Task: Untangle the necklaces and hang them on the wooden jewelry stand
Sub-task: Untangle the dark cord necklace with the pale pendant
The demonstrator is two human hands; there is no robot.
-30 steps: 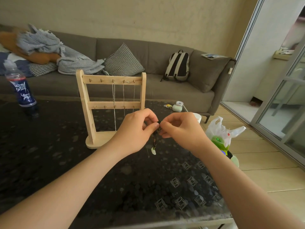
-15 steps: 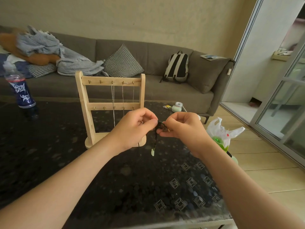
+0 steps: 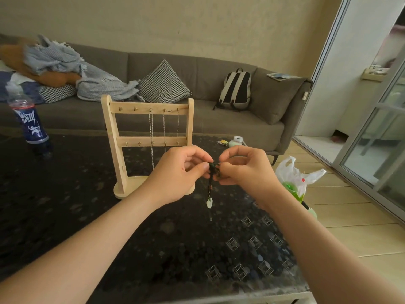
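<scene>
- Here, the left hand [image 3: 178,172] and the right hand [image 3: 246,170] meet in front of the person, above the dark patterned table [image 3: 175,249]; both hold the same dark cord necklace [image 3: 210,185].
- The left hand pinches the bunched top of the cord between thumb and curled fingers; the right hand pinches it from the other side, fingers curled in close; the two sets of fingertips are almost touching.
- The knotted part of the necklace sits between the two pinches; how the strands cross there is too small to tell.
- Below the hands a short length of cord hangs straight down; a pale pendant [image 3: 209,203] dangles at its end, apparently just clear of the table.
- The wooden jewelry stand [image 3: 112,137] stands upright on the table behind the hands, partly hidden by the left hand; it has two crossbars with small hooks.
- Three thin silver chains [image 3: 151,128] hang from hooks on the right half of the upper bar; the hooks to their left are bare.
- A blue-labelled bottle [image 3: 29,123] stands at the table's far left; a small pale-green object [image 3: 235,141] lies near the far edge.
- Behind is a grey sofa [image 3: 219,119] with a blanket [image 3: 65,60], a checked cushion [image 3: 164,84] and a backpack [image 3: 236,88]; a white plastic bag [image 3: 295,174] sits on the floor to the right.
</scene>
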